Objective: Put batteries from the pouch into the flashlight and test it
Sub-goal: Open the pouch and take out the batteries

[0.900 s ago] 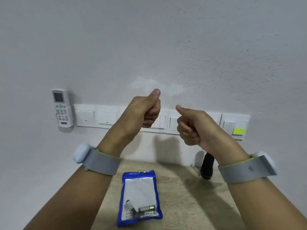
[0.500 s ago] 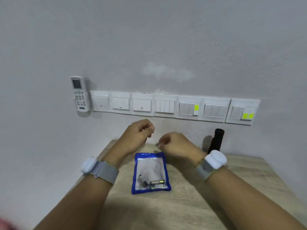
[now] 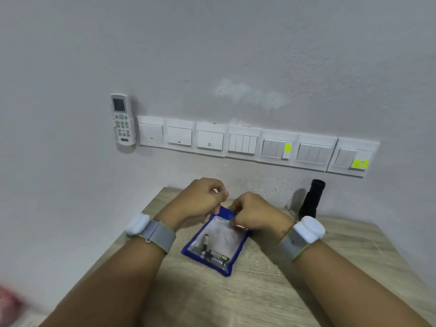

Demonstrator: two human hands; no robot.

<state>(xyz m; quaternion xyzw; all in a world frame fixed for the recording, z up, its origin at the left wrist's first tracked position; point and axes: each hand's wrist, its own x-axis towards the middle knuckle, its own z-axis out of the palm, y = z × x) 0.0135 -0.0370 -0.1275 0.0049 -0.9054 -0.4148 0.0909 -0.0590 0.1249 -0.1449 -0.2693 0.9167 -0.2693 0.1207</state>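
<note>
Now both hands meet at the far end of the blue pouch [image 3: 218, 234], which lies on the counter [image 3: 259, 293]. The left grip [image 3: 200, 201] pinches the pouch's top left corner, and the right grip [image 3: 254, 213] pinches the top edge just beside it. Batteries [image 3: 212, 253] sit inside at the pouch's near end. The flashlight [image 3: 312, 199] stands upright at the wall, right of the hands and untouched. A remote [image 3: 122, 119] and a row of switches [image 3: 243, 142] hang on the wall.
</note>
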